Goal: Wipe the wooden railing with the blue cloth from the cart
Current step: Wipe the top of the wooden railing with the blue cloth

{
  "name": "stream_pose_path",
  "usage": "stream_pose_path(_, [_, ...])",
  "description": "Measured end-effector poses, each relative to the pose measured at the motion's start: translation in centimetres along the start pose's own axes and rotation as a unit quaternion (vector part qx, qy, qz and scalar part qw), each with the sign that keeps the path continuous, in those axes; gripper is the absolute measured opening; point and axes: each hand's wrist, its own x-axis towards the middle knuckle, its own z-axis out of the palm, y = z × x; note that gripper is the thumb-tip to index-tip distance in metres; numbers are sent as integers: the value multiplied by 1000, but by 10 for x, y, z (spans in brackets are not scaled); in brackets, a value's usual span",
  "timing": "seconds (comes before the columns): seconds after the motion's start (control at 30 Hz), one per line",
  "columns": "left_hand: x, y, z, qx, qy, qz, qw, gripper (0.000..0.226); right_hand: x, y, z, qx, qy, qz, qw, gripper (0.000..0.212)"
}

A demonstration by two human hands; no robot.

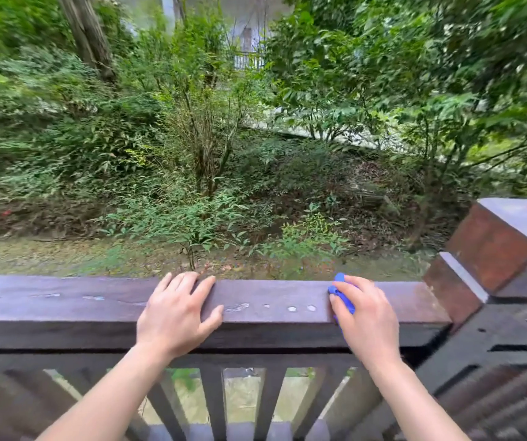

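The wooden railing runs across the view as a dark brown top rail with pale spots along its middle. My left hand lies on the rail near the centre, fingers hooked over its far edge and thumb along the top. To the right, my right hand grips the bunched blue cloth and holds it against the rail's top. Most of the cloth is hidden under the palm; only a blue bulge shows at the fingertips.
A thick reddish-brown post with a flat cap ends the rail at the right. Vertical balusters stand below the rail. Beyond it lie a slope of shrubs, trees and a distant white fence.
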Motion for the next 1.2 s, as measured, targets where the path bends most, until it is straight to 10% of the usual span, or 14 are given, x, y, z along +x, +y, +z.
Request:
stream_pose_path(0.13, [1, -2, 4, 0, 14, -2, 1000, 63, -9, 5, -1, 8, -45, -124, 991, 21])
stream_pose_path(0.33, [0, 1, 2, 0, 17, -5, 1000, 63, 24, 28, -14, 121, 17, 55, 991, 9])
stream_pose_path(0.5, [0, 2, 1, 4, 19, -10, 1000, 63, -9, -13, 14, 91, -66, -183, 977, 18])
stream_pose_path(0.67, [0, 3, 1, 5, 20, -10, 1000, 64, 29, -3, 11, 29, -43, -63, 997, 14])
stream_pose_path(0.83, [1, 1, 5, 9, 33, -8, 999, 61, -8, -29, 27, 72, -84, -211, 971, 19])
stream_pose_path(1.0, [0, 4, 5, 13, 40, -7, 999, 62, 24, -22, 22, 45, -52, -88, 994, 16])
stream_pose_path(1.2, [1, 7, 2, 16, 35, -9, 999, 61, 2, -49, 38, 82, -104, -235, 963, 19])
